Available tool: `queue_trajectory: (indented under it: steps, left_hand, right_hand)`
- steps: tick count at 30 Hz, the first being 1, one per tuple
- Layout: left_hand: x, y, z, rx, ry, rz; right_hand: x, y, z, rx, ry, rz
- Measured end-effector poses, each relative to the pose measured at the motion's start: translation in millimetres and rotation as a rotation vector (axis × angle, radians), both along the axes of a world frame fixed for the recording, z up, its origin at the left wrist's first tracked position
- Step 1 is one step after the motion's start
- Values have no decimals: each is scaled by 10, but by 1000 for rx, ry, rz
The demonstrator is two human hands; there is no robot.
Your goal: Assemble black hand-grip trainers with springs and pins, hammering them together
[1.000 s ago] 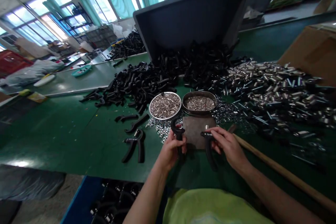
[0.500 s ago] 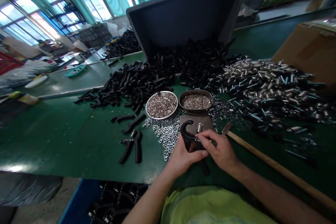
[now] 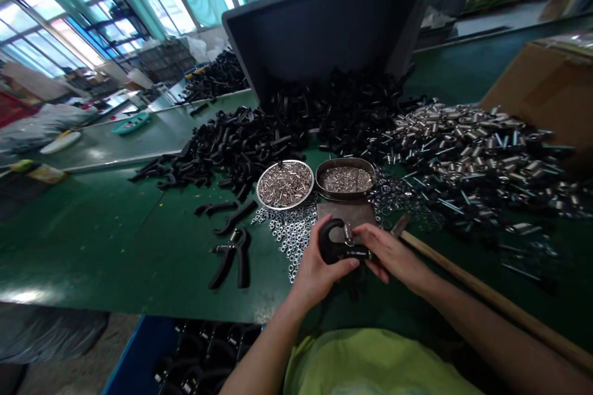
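My left hand [image 3: 319,262] is wrapped round a black hooked handle [image 3: 330,245] with a metal spring [image 3: 348,233] at its upper right. Close against the right side of this piece is my right hand [image 3: 393,254]; its fingers are apart, near the spring and a black cylindrical part. Whether they grip anything is hard to see. Behind the hands lies a flat metal plate [image 3: 347,213] on the green table. Small nuts [image 3: 296,234] are scattered left of the plate. A finished-looking black hand grip [image 3: 231,259] lies farther left.
A round dish of metal pins [image 3: 285,184] and an oval tin [image 3: 346,179] stand beyond the plate. Black handles [image 3: 231,142] spill from a large grey bin [image 3: 324,18]. Springs [image 3: 472,142] are heaped at right, near a cardboard box [image 3: 546,86]. A wooden-handled hammer [image 3: 486,293] lies at right.
The right fingers have opened from their pinch and shifted to the right side of the piece. The black piece has turned, and the spring now sits lower, against it.
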State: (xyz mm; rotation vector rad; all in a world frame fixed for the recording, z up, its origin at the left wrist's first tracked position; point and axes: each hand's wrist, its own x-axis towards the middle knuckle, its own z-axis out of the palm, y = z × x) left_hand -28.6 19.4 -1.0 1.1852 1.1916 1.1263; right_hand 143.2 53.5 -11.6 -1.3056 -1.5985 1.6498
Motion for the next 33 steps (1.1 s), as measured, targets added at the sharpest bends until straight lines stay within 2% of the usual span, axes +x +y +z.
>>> queue_trajectory:
  steps: [3, 6, 8, 11, 13, 18, 21, 27, 30, 33]
  left_hand:
    - [-16, -19, -3, 27, 27, -40]
    - [-7, -56, -45, 45, 37, -42]
    - [-1, -89, -83, 29, 24, -29]
    - [-10, -137, -117, 20, 54, -10]
    - [-26, -160, -115, 54, 131, -13]
    - [-44, -153, -92, 103, 228, -91]
    - [-36, -120, -101, 114, 216, -107]
    - [-19, -59, -149, 84, 216, -164]
    - [-19, 5, -218, 67, 247, -191]
    - [-74, 145, -301, 103, 384, -207]
  right_hand:
    - [-37, 71, 11, -92, 68, 103]
    - [-94, 101, 64, -35, 60, 148]
    - [-136, 81, 109, 77, 23, 128]
    - [-187, 15, 185, 298, -180, 113]
    - [-206, -29, 226, 410, -327, 152]
    - [-238, -75, 264, 537, -636, 226]
    - [-263, -76, 269, 546, -763, 240]
    - [-283, -43, 217, 515, -815, 290]
    - [-238, 52, 171, 522, -808, 300]
    - [-171, 233, 162, 504, -883, 380]
